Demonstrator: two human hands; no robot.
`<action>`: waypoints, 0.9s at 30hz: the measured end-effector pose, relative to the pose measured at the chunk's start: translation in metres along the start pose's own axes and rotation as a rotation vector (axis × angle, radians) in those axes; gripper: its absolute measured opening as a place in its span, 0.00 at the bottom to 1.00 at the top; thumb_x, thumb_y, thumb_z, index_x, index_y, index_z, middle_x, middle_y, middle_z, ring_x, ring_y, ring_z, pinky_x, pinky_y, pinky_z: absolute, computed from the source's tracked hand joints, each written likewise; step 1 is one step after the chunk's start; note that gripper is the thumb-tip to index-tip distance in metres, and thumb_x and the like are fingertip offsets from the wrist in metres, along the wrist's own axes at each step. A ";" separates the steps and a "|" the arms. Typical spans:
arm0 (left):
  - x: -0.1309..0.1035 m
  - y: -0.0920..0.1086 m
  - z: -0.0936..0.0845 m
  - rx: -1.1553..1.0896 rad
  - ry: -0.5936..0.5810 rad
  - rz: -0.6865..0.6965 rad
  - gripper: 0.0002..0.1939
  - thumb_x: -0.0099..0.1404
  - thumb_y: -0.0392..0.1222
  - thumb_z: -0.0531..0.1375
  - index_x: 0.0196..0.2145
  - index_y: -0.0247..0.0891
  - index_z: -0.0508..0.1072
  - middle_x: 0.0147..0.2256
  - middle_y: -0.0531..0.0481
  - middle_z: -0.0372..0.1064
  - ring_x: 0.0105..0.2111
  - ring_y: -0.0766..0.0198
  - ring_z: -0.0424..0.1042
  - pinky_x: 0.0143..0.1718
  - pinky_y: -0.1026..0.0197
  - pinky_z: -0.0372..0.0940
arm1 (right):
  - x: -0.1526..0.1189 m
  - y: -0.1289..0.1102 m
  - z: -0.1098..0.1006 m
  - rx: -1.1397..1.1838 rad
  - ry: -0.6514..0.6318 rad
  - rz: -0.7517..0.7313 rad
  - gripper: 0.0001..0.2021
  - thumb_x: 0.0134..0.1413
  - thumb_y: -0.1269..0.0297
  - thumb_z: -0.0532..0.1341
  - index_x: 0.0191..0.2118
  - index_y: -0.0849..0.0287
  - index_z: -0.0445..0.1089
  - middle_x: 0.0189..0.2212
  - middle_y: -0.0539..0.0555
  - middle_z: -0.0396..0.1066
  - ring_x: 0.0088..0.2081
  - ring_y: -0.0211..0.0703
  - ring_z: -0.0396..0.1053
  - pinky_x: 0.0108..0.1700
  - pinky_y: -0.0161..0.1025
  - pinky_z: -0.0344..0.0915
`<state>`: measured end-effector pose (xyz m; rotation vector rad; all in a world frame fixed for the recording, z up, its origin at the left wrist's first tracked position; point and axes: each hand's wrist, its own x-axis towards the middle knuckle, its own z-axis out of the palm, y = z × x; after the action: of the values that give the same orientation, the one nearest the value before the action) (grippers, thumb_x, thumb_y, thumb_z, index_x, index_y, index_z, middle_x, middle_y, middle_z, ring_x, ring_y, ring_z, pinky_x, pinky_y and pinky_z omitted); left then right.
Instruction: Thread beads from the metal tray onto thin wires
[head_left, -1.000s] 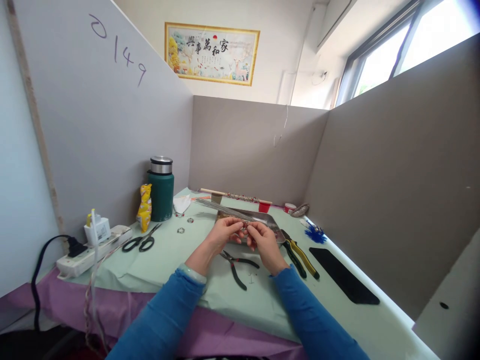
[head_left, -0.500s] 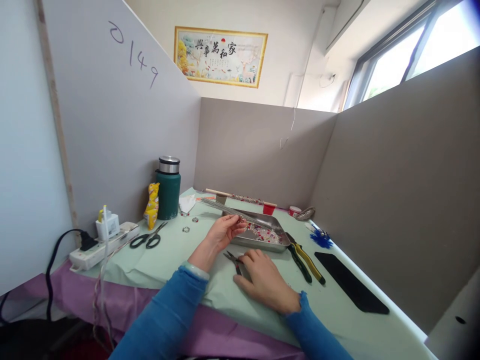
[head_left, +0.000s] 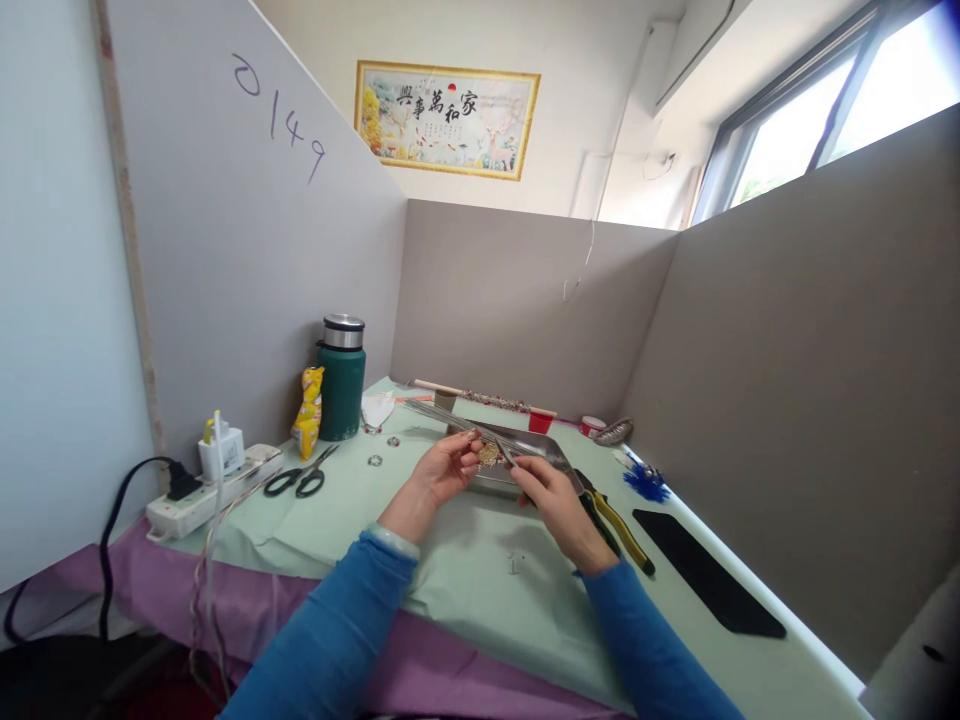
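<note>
My left hand (head_left: 441,472) pinches a small gold-coloured beaded piece (head_left: 489,455) just in front of a shallow metal tray (head_left: 556,452). Facing it, my right hand (head_left: 553,502) grips small black-handled pliers (head_left: 506,452), whose jaws point at the piece and seem to touch it. Most of the handles are hidden in my palm. A bundle of thin metal wires (head_left: 439,412) lies across the tray's left end, behind my hands. Both sleeves are blue.
Yellow-handled pliers (head_left: 624,527) and a black pad (head_left: 705,572) lie on the right, near a blue tuft (head_left: 645,485). On the left are scissors (head_left: 296,482), a power strip (head_left: 206,492), a green flask (head_left: 341,382) and a yellow packet (head_left: 309,410). Grey partitions enclose the desk.
My right hand dropped to the table, took up the small black pliers lying there, and lifted them to the piece in my left hand. The camera view shifted slightly.
</note>
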<state>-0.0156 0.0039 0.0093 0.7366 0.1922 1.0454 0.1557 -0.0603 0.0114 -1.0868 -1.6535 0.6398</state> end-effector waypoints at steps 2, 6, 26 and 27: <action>-0.001 0.001 0.001 -0.022 -0.007 -0.055 0.02 0.60 0.31 0.55 0.29 0.31 0.66 0.23 0.53 0.58 0.16 0.78 0.54 0.14 0.75 0.52 | 0.010 -0.003 -0.003 -0.154 0.043 -0.180 0.10 0.53 0.59 0.57 0.37 0.57 0.70 0.33 0.54 0.65 0.33 0.43 0.64 0.34 0.38 0.61; -0.003 0.003 0.001 -0.063 -0.059 -0.109 0.04 0.61 0.30 0.52 0.29 0.31 0.64 0.22 0.54 0.56 0.14 0.79 0.52 0.12 0.76 0.51 | 0.018 0.005 -0.003 -0.298 0.046 -0.386 0.08 0.54 0.63 0.57 0.39 0.58 0.69 0.36 0.55 0.65 0.37 0.44 0.64 0.38 0.39 0.61; -0.001 -0.002 -0.003 0.245 -0.057 -0.156 0.09 0.59 0.40 0.57 0.32 0.30 0.69 0.26 0.50 0.63 0.14 0.78 0.54 0.13 0.71 0.48 | 0.016 0.025 -0.003 -0.413 0.093 -0.541 0.09 0.56 0.67 0.55 0.42 0.58 0.67 0.37 0.56 0.63 0.38 0.44 0.64 0.41 0.41 0.63; 0.000 -0.002 -0.004 0.274 -0.036 -0.148 0.09 0.59 0.42 0.58 0.32 0.30 0.69 0.26 0.50 0.64 0.14 0.78 0.54 0.13 0.71 0.47 | 0.016 0.026 -0.003 -0.429 0.103 -0.538 0.09 0.56 0.67 0.55 0.43 0.58 0.67 0.37 0.56 0.63 0.38 0.44 0.64 0.41 0.41 0.63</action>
<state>-0.0158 0.0047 0.0047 0.9729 0.3589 0.8734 0.1665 -0.0341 -0.0015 -0.8829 -1.9312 -0.1233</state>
